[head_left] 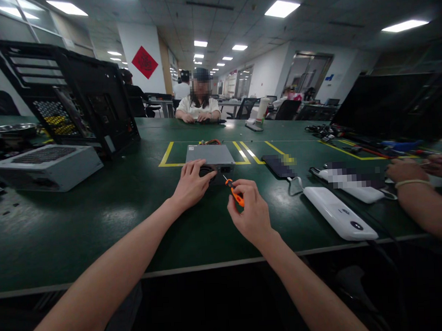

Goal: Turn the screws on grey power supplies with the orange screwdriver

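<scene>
A grey computer power supply unit lies on the green table in front of me, its fan and socket side facing me. My left hand holds it at the front left corner, fingers over the top edge and thumb across the fan side. In my right hand is an orange and black screwdriver, gripped between thumb and fingers. Its thin shaft points up and left at the socket side. The tip is close to the casing; whether it touches, I cannot tell. Coloured cables show behind the unit.
At left stand a black computer case and another power supply. To the right lie a phone, a white power bank and a co-worker's hands. A person sits across the table. Yellow tape marks the tabletop.
</scene>
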{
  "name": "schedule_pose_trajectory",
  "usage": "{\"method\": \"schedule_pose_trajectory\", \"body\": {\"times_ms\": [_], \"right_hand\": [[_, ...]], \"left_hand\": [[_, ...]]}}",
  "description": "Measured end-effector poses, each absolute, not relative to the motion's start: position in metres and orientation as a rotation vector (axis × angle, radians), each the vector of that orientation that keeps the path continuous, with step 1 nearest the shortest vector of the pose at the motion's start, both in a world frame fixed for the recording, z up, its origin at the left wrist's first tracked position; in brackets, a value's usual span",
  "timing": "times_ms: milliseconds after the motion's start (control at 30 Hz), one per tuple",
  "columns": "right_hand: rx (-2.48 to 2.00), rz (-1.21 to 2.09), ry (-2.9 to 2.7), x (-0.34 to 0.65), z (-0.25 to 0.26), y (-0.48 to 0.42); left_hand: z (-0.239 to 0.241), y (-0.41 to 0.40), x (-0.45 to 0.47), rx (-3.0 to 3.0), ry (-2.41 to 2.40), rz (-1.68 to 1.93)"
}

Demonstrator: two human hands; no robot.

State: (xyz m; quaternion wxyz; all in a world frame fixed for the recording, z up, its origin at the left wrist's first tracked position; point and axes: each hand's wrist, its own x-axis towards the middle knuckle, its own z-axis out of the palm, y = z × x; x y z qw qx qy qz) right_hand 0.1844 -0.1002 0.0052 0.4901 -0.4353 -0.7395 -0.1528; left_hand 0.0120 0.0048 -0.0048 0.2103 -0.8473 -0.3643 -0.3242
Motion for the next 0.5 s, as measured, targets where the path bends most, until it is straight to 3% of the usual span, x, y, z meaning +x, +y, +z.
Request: {"method": "schedule_pose_trajectory", "body": {"times_ms": [500], "right_hand": [[-1.084,-0.304,-1.782,0.1838,0.0073,-0.0994]], "left_hand": [[-0.0060,0.0057,0.0112,-2.346,-1.016,-0.877]]}}
